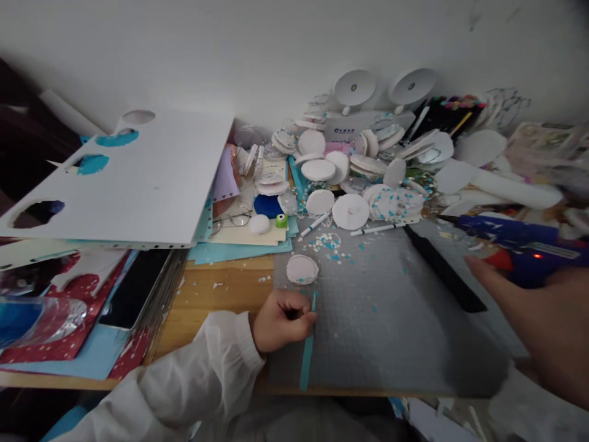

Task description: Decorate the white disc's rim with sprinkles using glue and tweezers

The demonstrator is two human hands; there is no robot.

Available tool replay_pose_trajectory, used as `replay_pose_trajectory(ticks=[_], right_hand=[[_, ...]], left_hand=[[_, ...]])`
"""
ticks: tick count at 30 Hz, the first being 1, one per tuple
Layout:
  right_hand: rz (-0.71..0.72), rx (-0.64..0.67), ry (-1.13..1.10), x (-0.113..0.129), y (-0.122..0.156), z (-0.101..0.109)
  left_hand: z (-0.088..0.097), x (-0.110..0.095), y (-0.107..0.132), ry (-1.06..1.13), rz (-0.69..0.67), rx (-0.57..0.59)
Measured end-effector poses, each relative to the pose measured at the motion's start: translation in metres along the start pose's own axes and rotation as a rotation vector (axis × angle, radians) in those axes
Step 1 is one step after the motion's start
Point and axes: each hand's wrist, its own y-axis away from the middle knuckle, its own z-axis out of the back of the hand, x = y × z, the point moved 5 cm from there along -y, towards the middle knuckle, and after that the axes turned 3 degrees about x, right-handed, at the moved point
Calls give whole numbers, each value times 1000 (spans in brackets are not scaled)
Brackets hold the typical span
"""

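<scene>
Two hands, both occupied. Left hand (281, 322): closed, thumb and forefinger pinching one slim, flat teal strip (307, 356), material uncertain. Right hand (538, 325): wrapped about one blue plastic glue gun (510, 236) with an orange trigger and a lit red light, forefinger by the trigger; the handle is largely hidden.

Handling note, by judgement: hold the strip steady near its middle, keep the nozzle clear of the left fingers, and squeeze lightly, since excess glue would spread.

Count:
- One round white disc (302, 270), rough-edged, just beyond the left hand.
- One long black tool (444, 268), between the hands, nearer the right.
- Two slender white sticks with dark bands, beyond and between the hands.
- One small green punch (281, 221), farther beyond the left hand.
- White discs heaped beyond both hands: many, overlapping, not countable.
- One grey cutting mat (368, 325), between the hands.
</scene>
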Motion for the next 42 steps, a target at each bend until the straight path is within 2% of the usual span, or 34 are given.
replay_pose_trajectory(ticks=[2, 4, 7, 12, 17, 22, 38, 42], right_hand=[[-113, 36, -48, 11, 7, -15], [-151, 127, -143, 21, 13, -34], [-14, 270, -209, 37, 20, -62], [283, 340, -221, 42, 32, -86], [375, 419, -233, 35, 48, -94], [362, 508, -240, 34, 54, -99], [341, 515, -240, 32, 56, -100], [337, 555, -243, 30, 58, -102]], left_hand=[[1, 0, 0, 5, 6, -5], [2, 1, 0, 11, 15, -8], [2, 3, 0, 20, 29, -10], [2, 4, 0, 35, 36, -11], [3, 3, 1, 60, 48, -4], [4, 4, 1, 90, 69, 1], [3, 2, 0, 83, 99, 15], [3, 3, 0, 73, 96, 12]])
